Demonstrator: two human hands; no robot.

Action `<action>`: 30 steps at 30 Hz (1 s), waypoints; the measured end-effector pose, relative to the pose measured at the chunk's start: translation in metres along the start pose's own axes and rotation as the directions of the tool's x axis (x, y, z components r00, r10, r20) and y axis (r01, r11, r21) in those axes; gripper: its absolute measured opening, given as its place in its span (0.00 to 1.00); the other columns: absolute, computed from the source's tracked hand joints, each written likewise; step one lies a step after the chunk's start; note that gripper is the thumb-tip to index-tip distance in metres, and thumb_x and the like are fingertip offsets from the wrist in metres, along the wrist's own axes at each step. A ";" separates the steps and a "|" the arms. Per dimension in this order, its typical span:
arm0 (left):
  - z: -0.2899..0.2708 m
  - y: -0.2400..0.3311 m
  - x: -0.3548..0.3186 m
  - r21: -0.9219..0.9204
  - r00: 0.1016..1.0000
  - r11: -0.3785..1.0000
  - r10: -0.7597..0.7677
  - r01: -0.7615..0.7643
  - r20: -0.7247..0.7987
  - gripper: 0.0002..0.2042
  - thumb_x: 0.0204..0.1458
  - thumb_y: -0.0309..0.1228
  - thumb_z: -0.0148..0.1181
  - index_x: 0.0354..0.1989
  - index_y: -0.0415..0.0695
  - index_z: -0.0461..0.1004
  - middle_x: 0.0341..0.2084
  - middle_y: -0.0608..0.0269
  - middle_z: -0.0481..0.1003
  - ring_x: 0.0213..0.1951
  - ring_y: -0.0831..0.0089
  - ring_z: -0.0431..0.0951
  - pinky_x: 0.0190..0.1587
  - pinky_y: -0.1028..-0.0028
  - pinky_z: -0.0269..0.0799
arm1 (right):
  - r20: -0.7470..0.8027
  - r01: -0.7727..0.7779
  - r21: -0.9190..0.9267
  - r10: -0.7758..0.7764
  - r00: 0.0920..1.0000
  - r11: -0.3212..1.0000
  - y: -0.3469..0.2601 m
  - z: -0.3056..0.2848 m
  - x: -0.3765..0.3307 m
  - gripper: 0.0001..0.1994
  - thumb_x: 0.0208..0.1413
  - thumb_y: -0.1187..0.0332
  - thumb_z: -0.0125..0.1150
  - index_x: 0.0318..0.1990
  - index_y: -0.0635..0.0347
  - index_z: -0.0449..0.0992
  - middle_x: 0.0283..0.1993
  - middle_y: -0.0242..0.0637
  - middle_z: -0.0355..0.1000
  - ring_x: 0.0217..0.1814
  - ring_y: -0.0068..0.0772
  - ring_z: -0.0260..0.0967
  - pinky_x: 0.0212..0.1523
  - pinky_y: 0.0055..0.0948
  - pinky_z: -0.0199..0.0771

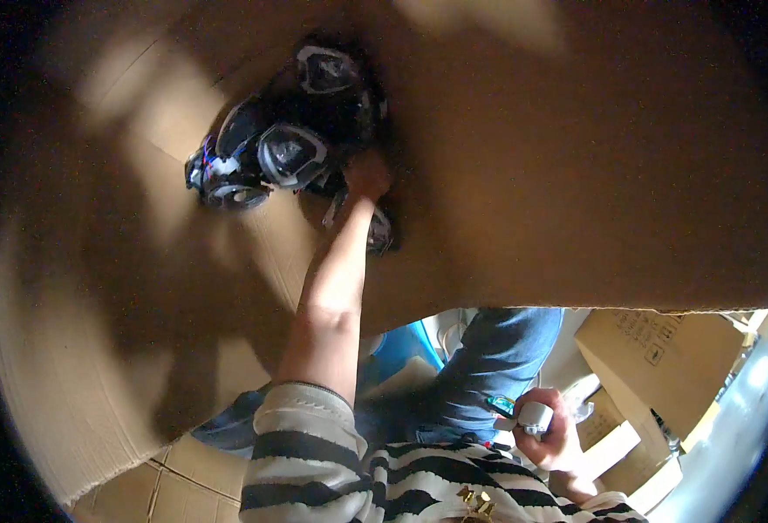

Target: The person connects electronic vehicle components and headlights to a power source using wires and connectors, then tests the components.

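Firstly: black, grey-rimmed units [292, 157], clustered far left on brown cardboard [576, 174]. Handling, as judged: stiff shells, moderately light, smooth; exposed wires [208, 151] likely fragile, so take hold by the casings. Left hand [368, 177]: at the cluster's right, near side; fingers in shadow, closure cannot be told. Right hand [556, 433]: near right, well apart from the cluster, grip closed around a small grey-white part [536, 416], probably light, rigid.

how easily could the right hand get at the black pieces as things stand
Probably not easily: the right hand holds a pale grey part, beyond the edge of the cardboard, while the left hand is at the black pieces.
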State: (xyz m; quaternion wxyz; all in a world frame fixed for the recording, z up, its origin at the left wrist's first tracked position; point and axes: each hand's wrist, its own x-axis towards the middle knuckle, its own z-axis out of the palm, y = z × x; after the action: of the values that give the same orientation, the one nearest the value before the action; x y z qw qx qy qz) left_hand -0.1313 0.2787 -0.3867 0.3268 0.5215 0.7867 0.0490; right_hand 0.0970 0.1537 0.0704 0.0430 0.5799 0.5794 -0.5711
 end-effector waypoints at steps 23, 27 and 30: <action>-0.151 0.087 -0.255 -0.869 0.941 0.449 0.333 -0.210 -0.055 0.15 0.54 0.34 0.35 0.35 0.36 0.66 0.25 0.61 0.68 0.28 0.75 0.64 0.34 0.76 0.60 | 0.036 0.183 0.179 -0.192 0.981 0.967 0.016 -0.013 -0.020 0.21 0.40 0.77 0.49 0.46 0.62 0.55 0.33 0.48 0.65 0.36 0.42 0.66 0.35 0.32 0.64; -0.184 0.105 -0.311 -0.915 0.964 0.403 0.250 -0.022 0.087 0.19 0.54 0.41 0.36 0.27 0.38 0.69 0.16 0.66 0.69 0.18 0.82 0.63 0.22 0.81 0.58 | -0.011 0.266 0.232 -0.271 0.963 0.936 0.025 -0.013 -0.026 0.20 0.40 0.77 0.48 0.45 0.62 0.56 0.33 0.44 0.64 0.35 0.35 0.64 0.36 0.28 0.63; -0.188 0.123 -0.339 -0.969 0.938 0.247 0.341 -0.035 0.053 0.20 0.51 0.44 0.40 0.19 0.40 0.68 0.11 0.68 0.67 0.15 0.83 0.63 0.18 0.82 0.56 | -0.065 0.356 0.292 -0.353 0.934 0.888 0.030 -0.007 -0.029 0.19 0.40 0.77 0.48 0.44 0.62 0.57 0.33 0.39 0.62 0.36 0.25 0.61 0.37 0.24 0.62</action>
State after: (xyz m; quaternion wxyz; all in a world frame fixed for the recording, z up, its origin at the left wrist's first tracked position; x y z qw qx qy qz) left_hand -0.0585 0.0950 -0.0311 0.6627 0.3108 0.4790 0.4846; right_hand 0.1322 0.1312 0.0753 -0.1527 0.4671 0.5826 -0.6474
